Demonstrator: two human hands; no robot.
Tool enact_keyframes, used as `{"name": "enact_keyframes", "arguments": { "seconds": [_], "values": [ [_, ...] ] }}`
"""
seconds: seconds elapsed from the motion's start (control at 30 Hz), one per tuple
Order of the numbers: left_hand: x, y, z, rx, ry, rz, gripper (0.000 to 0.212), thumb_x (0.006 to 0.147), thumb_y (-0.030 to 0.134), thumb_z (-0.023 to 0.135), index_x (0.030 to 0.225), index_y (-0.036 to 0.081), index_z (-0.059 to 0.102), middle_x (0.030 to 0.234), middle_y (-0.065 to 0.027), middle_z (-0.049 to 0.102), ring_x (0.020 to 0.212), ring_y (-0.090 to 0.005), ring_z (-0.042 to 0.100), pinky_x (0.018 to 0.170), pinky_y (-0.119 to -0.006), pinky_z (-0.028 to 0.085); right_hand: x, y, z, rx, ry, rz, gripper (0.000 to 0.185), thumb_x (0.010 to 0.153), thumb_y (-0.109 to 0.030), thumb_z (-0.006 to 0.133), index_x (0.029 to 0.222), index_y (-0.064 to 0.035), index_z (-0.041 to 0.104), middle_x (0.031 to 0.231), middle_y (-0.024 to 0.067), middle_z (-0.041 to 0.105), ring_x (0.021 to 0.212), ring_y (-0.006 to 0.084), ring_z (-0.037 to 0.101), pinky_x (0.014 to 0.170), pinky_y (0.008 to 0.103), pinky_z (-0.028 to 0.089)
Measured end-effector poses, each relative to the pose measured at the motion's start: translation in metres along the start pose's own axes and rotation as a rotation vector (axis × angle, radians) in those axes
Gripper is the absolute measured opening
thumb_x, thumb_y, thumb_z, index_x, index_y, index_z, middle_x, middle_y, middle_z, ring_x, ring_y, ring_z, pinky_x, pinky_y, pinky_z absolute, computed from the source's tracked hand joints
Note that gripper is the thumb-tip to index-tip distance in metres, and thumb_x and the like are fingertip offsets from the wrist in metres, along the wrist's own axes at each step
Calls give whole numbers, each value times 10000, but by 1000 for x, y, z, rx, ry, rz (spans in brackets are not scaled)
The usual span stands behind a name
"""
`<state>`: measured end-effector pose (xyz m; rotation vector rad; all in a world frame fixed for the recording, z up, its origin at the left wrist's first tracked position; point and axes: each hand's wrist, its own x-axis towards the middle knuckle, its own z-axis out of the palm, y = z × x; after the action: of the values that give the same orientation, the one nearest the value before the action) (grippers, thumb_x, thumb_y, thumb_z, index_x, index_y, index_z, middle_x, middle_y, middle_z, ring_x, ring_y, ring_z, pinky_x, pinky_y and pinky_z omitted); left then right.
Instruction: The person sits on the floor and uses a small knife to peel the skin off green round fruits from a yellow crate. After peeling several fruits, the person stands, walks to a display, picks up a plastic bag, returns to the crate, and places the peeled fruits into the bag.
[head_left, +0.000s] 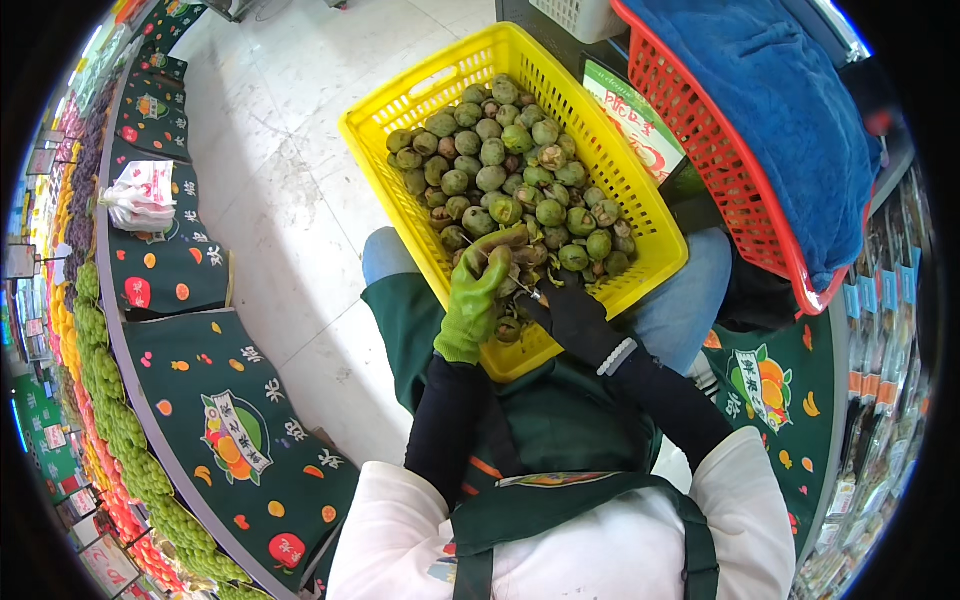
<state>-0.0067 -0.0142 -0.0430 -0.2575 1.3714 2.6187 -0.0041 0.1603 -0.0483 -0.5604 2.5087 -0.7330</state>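
Observation:
A yellow plastic crate (652, 270) rests across my lap, holding many green-brown walnuts in their husks (491, 178). My left hand (480, 289), in a bright green rubber glove, is closed around something at the crate's near side; its fingers hide most of it. Just above its fingertips lies a curved brownish-green piece (499, 240). In a black glove, my right hand (566, 311) grips a small tool with a thin metal part (535, 294), its tip pointing towards the left hand. The kind of tool cannot be told.
Close on the right stands a red plastic basket (720, 157) covered by a blue cloth (772, 112). A sign with writing (634, 120) leans beside the crate. Fruit shelves with green grapes (127, 405) curve along the left, with a white plastic bag (141, 196) on the dark green skirting. Packaged goods line the right.

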Motion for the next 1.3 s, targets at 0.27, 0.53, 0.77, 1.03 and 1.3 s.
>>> {"name": "enact_keyframes", "arguments": {
  "seconds": [0.27, 0.53, 0.77, 1.03, 1.3],
  "values": [
    [-4, 9, 1, 176, 3, -43, 419, 1060, 287, 493, 1304, -45, 567, 1087, -132, 705, 978, -182, 678, 897, -298, 539, 0, 19, 1, -179, 157, -49, 480, 961, -551, 562, 999, -77, 626, 808, 149, 666, 723, 345, 662, 625, 463, 519],
    [-3, 6, -10, -107, -82, -12, 501, 1073, 321, 439, 1441, -19, 452, 1305, -153, 623, 1154, -205, 632, 968, -325, 532, 11, 35, -16, -122, 236, -62, 456, 966, -534, 572, 1066, -99, 667, 649, 126, 642, 612, 322, 652, 526, 473, 488],
    [-1, -9, -8, -287, -37, 148, 552, 1062, 334, 445, 1492, -2, 366, 1472, -164, 469, 1343, -296, 495, 1111, -431, 441, -7, 10, 11, 136, 294, -194, 405, 971, -378, 633, 1210, -53, 600, 1035, 231, 620, 801, 435, 620, 689, 497, 494],
    [-10, 4, 12, -278, 62, 246, 533, 1029, 184, 444, 1520, 11, 330, 1558, -209, 351, 1450, -343, 346, 1208, -497, 301, -8, 1, -19, -46, 199, -149, 436, 922, -462, 667, 1172, -105, 656, 891, 125, 676, 757, 327, 665, 635, 446, 511],
    [-14, -3, 9, -827, -119, -226, 696, 1001, 517, 511, 1489, 38, 383, 1469, -225, 464, 1361, -360, 457, 1107, -474, 431, 5, 36, -40, -205, 326, -342, 380, 899, -494, 673, 1064, -152, 668, 813, 45, 696, 636, 263, 675, 524, 407, 488]
  ]
}}
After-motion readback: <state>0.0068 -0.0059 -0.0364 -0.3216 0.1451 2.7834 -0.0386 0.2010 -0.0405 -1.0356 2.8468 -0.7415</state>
